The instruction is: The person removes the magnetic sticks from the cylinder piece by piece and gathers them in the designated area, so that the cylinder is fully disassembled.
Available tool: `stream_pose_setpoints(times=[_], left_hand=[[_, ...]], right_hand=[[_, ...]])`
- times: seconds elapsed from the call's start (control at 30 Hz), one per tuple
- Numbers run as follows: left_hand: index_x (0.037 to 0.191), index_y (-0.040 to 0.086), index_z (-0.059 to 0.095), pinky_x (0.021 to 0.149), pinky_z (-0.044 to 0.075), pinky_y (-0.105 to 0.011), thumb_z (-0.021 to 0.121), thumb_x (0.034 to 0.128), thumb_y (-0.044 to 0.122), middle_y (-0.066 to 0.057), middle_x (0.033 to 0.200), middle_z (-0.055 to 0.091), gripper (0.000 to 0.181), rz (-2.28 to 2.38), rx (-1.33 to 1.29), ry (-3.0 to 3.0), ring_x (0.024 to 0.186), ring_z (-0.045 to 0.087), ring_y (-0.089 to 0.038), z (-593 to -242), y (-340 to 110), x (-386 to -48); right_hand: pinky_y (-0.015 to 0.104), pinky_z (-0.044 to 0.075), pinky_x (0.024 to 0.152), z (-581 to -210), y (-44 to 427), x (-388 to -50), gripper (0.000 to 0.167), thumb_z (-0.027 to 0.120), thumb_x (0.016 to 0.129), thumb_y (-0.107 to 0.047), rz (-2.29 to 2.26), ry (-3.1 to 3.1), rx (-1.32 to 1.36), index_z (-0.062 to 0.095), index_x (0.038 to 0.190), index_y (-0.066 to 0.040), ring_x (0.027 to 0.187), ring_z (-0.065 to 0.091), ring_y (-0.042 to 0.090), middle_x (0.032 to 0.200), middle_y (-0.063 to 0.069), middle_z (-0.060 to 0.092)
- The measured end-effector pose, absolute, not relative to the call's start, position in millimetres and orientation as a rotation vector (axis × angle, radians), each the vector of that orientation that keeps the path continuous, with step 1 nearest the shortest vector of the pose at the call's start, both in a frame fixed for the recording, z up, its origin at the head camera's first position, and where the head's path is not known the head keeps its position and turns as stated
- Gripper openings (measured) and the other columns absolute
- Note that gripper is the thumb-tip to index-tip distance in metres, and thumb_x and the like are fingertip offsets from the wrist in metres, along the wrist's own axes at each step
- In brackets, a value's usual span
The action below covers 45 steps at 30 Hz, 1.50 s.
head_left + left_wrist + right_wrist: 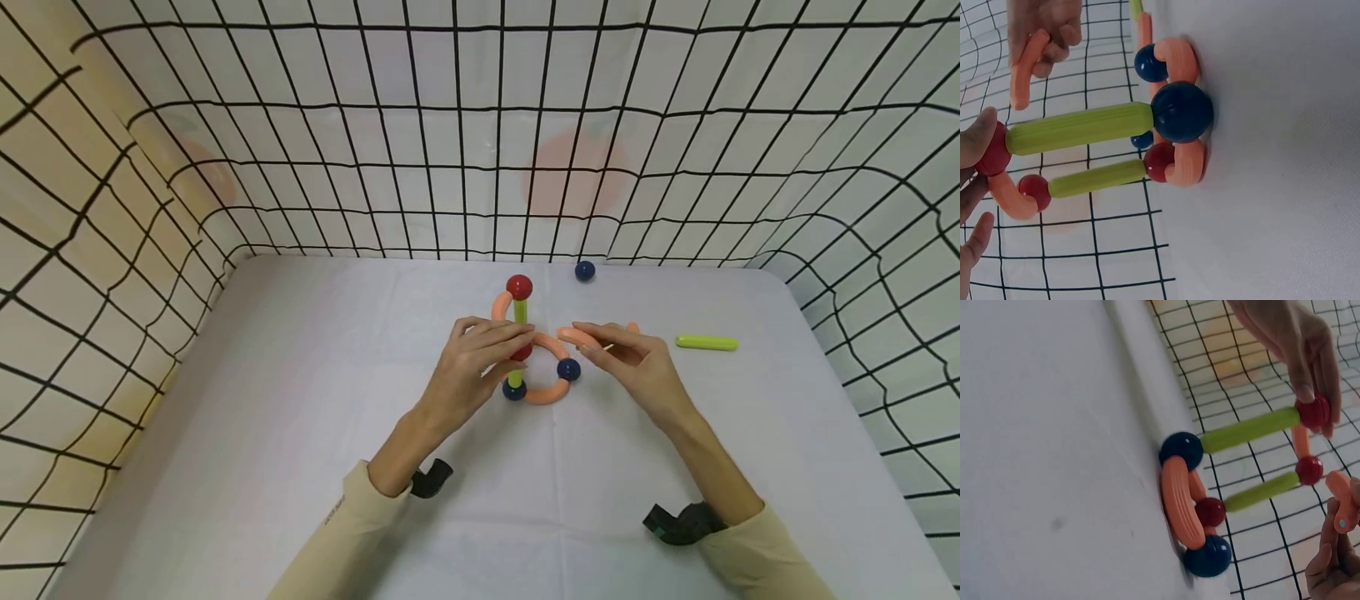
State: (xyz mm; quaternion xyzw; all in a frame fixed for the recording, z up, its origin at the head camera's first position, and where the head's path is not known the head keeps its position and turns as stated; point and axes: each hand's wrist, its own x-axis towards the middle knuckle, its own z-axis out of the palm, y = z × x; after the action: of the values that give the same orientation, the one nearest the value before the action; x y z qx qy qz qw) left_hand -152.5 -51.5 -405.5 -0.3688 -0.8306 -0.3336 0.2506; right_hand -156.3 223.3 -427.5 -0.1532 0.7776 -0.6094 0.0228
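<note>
A magnetic stick-and-ball frame stands on the table: curved orange rods (547,397) and balls, among them a blue ball (568,370), form its base ring. Two green rods (1082,128) rise from it, each topped by a red ball. A curved orange rod (1011,197) links those tops. With thumb and fingers, my left hand (476,358) holds the nearer top red ball (1314,412). Off to the frame's right, my right hand (639,362) pinches a separate curved orange rod (1342,503), held in the air apart from the red balls.
A loose blue ball (585,270) lies near the table's back edge. Right of my right hand lies a loose green rod (707,342). An orange piece (633,327) is mostly hidden behind that hand. Black wire mesh (480,167) encloses the white table's back and sides.
</note>
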Motion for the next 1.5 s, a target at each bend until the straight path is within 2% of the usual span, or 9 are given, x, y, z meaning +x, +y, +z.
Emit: stream_pose_setpoints(times=[0.2,0.37,0.5,0.67,0.93,1.03,1.13,1.23,1.5], left_hand=[[0.126,0.005,0.075,0.1,0.05,-0.041,0.086,0.0812,0.005,-0.006,0.124,0.077,0.046,-0.903,-1.001,-2.26,0.115,0.071,-0.019,-405,-50,-152],[0.126,0.005,0.074,0.1,0.049,-0.041,0.086,0.0815,0.004,-0.006,0.125,0.076,0.046,-0.903,-0.991,-2.266,0.116,0.071,-0.02,-404,-51,-151],[0.126,0.005,0.074,0.1,0.05,-0.042,0.086,0.0813,0.004,-0.006,0.125,0.076,0.046,-0.905,-0.987,-2.269,0.117,0.07,-0.02,-405,-51,-150],[0.126,0.005,0.074,0.101,0.05,-0.042,0.086,0.0819,0.004,-0.006,0.125,0.076,0.046,-0.906,-0.988,-2.271,0.117,0.07,-0.02,-406,-51,-150],[0.126,0.006,0.075,0.101,0.049,-0.041,0.086,0.0818,0.004,-0.006,0.125,0.076,0.046,-0.914,-0.996,-2.265,0.116,0.071,-0.02,-406,-50,-151],[0.126,0.006,0.075,0.101,0.049,-0.042,0.086,0.0818,0.004,-0.006,0.126,0.076,0.046,-0.919,-0.999,-2.257,0.116,0.071,-0.019,-406,-50,-152],[0.126,0.005,0.075,0.101,0.049,-0.042,0.086,0.0818,0.004,-0.006,0.125,0.076,0.045,-0.92,-1.005,-2.25,0.116,0.071,-0.02,-406,-50,-152],[0.125,0.005,0.075,0.101,0.049,-0.042,0.086,0.0817,0.004,-0.006,0.125,0.076,0.045,-0.919,-1.01,-2.247,0.117,0.071,-0.02,-406,-49,-152],[0.126,0.006,0.075,0.1,0.049,-0.042,0.086,0.0818,0.004,-0.006,0.126,0.076,0.046,-0.912,-1.009,-2.253,0.117,0.071,-0.02,-405,-49,-152]], right_hand=[[0.013,0.055,0.081,-427,245,-164,0.038,0.073,0.098,-0.02,-1.839,2.616,-0.29,0.07,0.135,-0.012,0.097,0.068,0.006,0.115,-0.013,0.073],[0.015,0.047,0.066,-435,257,-173,0.032,0.078,0.094,-0.026,-1.661,2.876,-0.175,0.078,0.124,-0.014,0.091,0.058,0.007,0.113,0.005,0.075],[0.006,0.045,0.069,-442,264,-178,0.031,0.076,0.096,-0.023,-1.476,2.977,-0.134,0.077,0.122,-0.007,0.094,0.057,0.005,0.115,0.019,0.074],[0.004,0.044,0.072,-447,273,-181,0.033,0.068,0.102,-0.021,-1.351,2.978,-0.16,0.072,0.128,-0.001,0.1,0.06,0.017,0.123,0.026,0.071],[0.004,0.041,0.075,-454,273,-186,0.036,0.067,0.103,-0.023,-1.33,2.975,-0.112,0.071,0.128,0.001,0.111,0.065,0.037,0.127,0.026,0.07],[0.013,0.048,0.08,-458,268,-189,0.034,0.071,0.1,-0.024,-1.268,3.025,-0.129,0.074,0.123,0.001,0.111,0.068,0.039,0.123,0.024,0.072],[0.036,0.059,0.084,-458,262,-189,0.03,0.074,0.097,-0.018,-1.198,3.051,-0.165,0.075,0.119,0.003,0.108,0.07,0.042,0.12,0.027,0.072],[0.054,0.06,0.086,-457,259,-187,0.028,0.075,0.095,-0.009,-1.12,3.07,-0.204,0.074,0.118,0.005,0.105,0.069,0.046,0.119,0.032,0.07],[0.055,0.057,0.081,-459,260,-184,0.028,0.078,0.09,-0.001,-0.988,3.114,-0.32,0.075,0.117,0.004,0.096,0.069,0.043,0.109,0.03,0.072]])
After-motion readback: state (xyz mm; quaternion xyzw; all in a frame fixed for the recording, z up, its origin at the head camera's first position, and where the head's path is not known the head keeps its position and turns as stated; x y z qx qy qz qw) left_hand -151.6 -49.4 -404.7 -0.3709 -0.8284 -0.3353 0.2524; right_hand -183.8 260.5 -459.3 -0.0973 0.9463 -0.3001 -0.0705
